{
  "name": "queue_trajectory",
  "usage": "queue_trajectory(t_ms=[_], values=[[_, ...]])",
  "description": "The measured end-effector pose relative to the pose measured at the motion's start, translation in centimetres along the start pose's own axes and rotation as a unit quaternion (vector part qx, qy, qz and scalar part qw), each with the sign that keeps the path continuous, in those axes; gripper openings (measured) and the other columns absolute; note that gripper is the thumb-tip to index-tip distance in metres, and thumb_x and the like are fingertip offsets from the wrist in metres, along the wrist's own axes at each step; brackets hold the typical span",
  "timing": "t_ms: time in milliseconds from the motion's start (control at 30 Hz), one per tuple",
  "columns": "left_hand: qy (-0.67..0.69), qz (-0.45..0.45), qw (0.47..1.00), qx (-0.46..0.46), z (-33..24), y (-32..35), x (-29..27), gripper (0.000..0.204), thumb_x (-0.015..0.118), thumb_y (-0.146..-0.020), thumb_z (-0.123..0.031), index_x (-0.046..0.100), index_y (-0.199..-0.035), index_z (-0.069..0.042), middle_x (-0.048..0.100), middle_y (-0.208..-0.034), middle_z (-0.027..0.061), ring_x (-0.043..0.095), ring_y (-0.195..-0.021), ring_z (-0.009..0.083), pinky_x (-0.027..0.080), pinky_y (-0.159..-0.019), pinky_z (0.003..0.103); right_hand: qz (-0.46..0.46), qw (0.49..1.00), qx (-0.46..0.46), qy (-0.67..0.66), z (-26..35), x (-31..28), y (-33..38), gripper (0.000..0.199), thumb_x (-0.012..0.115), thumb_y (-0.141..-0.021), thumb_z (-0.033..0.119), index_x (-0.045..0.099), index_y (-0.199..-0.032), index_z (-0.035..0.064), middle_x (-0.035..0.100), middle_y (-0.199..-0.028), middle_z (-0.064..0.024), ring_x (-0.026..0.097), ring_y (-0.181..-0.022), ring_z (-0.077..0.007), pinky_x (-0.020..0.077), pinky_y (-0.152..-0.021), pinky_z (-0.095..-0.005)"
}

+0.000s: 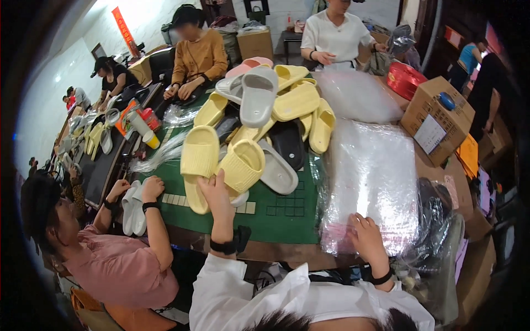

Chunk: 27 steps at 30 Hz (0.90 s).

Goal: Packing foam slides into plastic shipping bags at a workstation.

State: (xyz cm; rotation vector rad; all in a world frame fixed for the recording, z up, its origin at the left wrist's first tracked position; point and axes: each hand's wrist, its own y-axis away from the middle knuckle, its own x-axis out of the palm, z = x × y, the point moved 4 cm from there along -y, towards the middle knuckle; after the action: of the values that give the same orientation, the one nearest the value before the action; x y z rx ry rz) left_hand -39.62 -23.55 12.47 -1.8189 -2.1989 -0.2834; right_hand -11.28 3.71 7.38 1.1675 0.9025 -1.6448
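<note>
My left hand (217, 199) is closed on a yellow slipper (243, 165) at the near side of a heaped pile. Beside it, touching my fingers, another yellow slipper (200, 151) overlaps a third. Grey slippers (279, 172), a black slipper (286, 140) and more yellow ones lie heaped behind, with a pink one on top at the back. To the right, my right hand (369, 238) rests with fingers apart on the near end of a stack of clear plastic bags (370, 176). No slipper is in that hand.
The pile sits on a green tabletop (259, 229) with small tiles. At left, a person in pink holds white slippers (134, 208). Two other people stand or sit across the table. A cardboard box (438, 118) and a red round container (406, 79) stand at right.
</note>
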Motion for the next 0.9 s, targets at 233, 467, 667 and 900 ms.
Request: queue_trajectory(t_ms=[233, 467, 667, 900], values=[[0.229, 0.25, 0.916, -0.218, -1.1, 11.4, 7.0, 0.05, 0.055, -0.075, 0.012, 0.027, -0.113, -0.002, 0.047, -0.111, 0.0209, 0.055, -0.097, 0.0302, 0.045, -0.089, 0.036, 0.002, 0.999, 0.0, 0.033, -0.6, 1.0, 0.1, 0.052, 0.062, -0.077, 0.017, 0.047, -0.126, 0.0047, 0.05, -0.127, -0.0134, 0.048, -0.109, -0.0356, 0.0413, -0.091, -0.0432], [0.268, 0.395, 0.744, -0.467, 1.4, 20.5, 16.2, 0.012, 0.045, -0.09, -0.001, 0.038, -0.098, 0.002, 0.044, -0.114, 0.0251, 0.045, -0.118, 0.0377, 0.037, -0.105, 0.041, -0.149, 0.974, -0.012, -0.172, -1.1, 0.6, -0.1, 0.06, 0.065, -0.076, 0.019, 0.042, -0.129, 0.0073, 0.047, -0.128, -0.0182, 0.042, -0.118, -0.0388, 0.0354, -0.097, -0.0446], [0.271, 0.5, 0.614, -0.547, 2.9, 23.1, 24.6, 0.035, 0.045, -0.093, -0.009, 0.034, -0.123, 0.003, 0.043, -0.121, 0.0235, 0.049, -0.116, 0.0354, 0.041, -0.101, 0.038, -0.073, 0.995, -0.001, -0.062, -0.7, 0.5, 1.1, 0.045, 0.059, -0.081, 0.019, 0.05, -0.125, 0.0126, 0.051, -0.125, -0.0132, 0.047, -0.116, -0.0334, 0.0417, -0.091, -0.044], [-0.252, 0.645, 0.692, 0.205, 6.0, 24.0, 18.2, 0.032, 0.055, -0.086, -0.01, 0.047, -0.117, -0.002, 0.054, -0.107, 0.0178, 0.056, -0.09, 0.0317, 0.045, -0.079, 0.038, -0.061, 0.996, -0.046, -0.053, -1.5, 0.0, 2.6, 0.038, 0.059, -0.083, 0.024, 0.055, -0.117, 0.0076, 0.054, -0.122, -0.01, 0.046, -0.117, -0.0307, 0.0387, -0.095, -0.043]])
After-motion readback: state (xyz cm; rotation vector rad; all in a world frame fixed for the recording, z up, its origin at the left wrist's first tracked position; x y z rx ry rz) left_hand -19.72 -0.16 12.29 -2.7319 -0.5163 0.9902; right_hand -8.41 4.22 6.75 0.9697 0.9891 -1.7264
